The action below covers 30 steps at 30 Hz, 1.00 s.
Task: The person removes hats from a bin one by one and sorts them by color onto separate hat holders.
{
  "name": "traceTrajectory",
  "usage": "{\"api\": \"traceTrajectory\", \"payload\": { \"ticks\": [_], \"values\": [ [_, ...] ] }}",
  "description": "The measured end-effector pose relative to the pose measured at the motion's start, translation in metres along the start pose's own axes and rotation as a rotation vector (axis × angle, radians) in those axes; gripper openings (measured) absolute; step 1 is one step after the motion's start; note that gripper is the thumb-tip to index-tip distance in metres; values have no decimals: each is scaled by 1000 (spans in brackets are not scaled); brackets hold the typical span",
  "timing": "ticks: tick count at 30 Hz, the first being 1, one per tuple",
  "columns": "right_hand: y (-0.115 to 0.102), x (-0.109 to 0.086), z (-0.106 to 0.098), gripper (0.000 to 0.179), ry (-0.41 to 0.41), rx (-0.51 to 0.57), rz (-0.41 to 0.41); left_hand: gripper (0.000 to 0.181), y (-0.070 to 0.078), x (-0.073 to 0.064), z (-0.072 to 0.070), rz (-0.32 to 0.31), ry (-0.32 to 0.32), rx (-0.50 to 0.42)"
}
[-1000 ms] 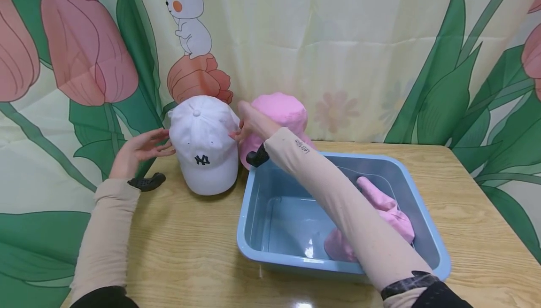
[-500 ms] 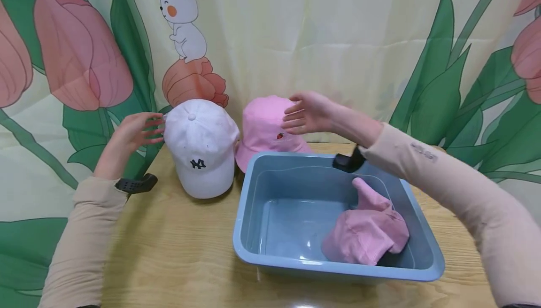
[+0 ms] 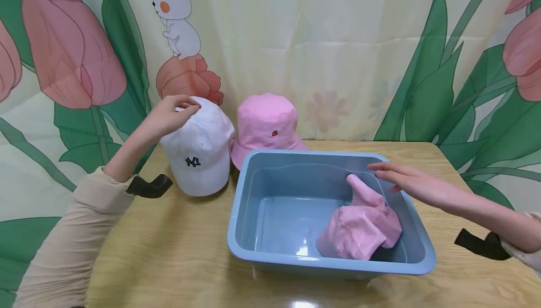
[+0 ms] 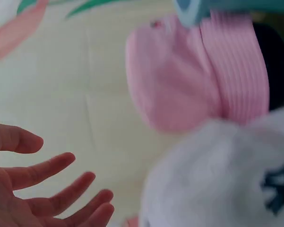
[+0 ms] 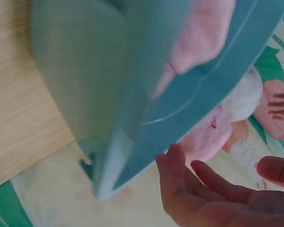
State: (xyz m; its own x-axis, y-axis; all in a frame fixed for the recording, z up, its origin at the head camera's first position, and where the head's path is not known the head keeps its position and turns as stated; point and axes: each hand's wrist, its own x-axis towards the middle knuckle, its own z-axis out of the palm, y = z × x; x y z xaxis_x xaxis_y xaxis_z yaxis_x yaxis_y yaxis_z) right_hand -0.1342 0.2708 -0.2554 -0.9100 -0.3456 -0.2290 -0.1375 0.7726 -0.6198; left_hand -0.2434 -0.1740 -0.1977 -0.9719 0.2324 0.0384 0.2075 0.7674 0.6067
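A white baseball cap (image 3: 198,153) with a dark NY logo stands on the table at the left. My left hand (image 3: 171,115) is over the cap's upper left side, overlapping it in the head view. In the left wrist view the fingers are spread loosely and hold nothing. A pink bucket hat (image 3: 267,122) with a small strawberry stands to the cap's right, behind a blue plastic tub (image 3: 291,255). My right hand (image 3: 416,183) hovers at the tub's back right corner, fingers extended and holding nothing. Inside the tub, at its right side, lies a crumpled pink cap (image 3: 359,230).
A wooden table (image 3: 169,251) bears the tub and the hats. Behind it hangs a curtain (image 3: 338,54) printed with tulips and a rabbit. A black wrist device (image 3: 150,187) sits under my left wrist, and another (image 3: 482,244) under my right.
My right hand has left the white cap and bucket hat and swung right to the tub's corner. My left hand has risen from the cap's side to above it. The hats look unmoved.
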Motion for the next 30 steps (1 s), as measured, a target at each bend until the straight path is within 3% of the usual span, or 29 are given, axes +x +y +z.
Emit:
{"api": "traceTrajectory", "payload": {
  "ticks": [4,8,11,15,18,21,25,30],
  "values": [
    [17,-22,22,45,166,-130,-56,27,41,0,27,189,-18,34],
    [24,-34,46,42,308,-229,-157,21,81,-1,60,436,-98,81],
    [25,-38,61,43,397,-336,-207,19,107,-4,84,603,-154,180],
    [26,-41,73,49,425,-422,-196,16,134,-9,115,790,-144,393],
    [28,-42,76,52,419,-446,-172,14,146,-13,140,899,-123,566],
    [31,-45,76,54,410,-468,-134,16,152,-18,164,968,-158,711],
    [34,-51,76,57,399,-501,-96,21,153,-23,192,1055,-197,832],
    [39,-58,77,58,429,-492,-89,27,154,-23,218,1244,-110,938]
  ]
}}
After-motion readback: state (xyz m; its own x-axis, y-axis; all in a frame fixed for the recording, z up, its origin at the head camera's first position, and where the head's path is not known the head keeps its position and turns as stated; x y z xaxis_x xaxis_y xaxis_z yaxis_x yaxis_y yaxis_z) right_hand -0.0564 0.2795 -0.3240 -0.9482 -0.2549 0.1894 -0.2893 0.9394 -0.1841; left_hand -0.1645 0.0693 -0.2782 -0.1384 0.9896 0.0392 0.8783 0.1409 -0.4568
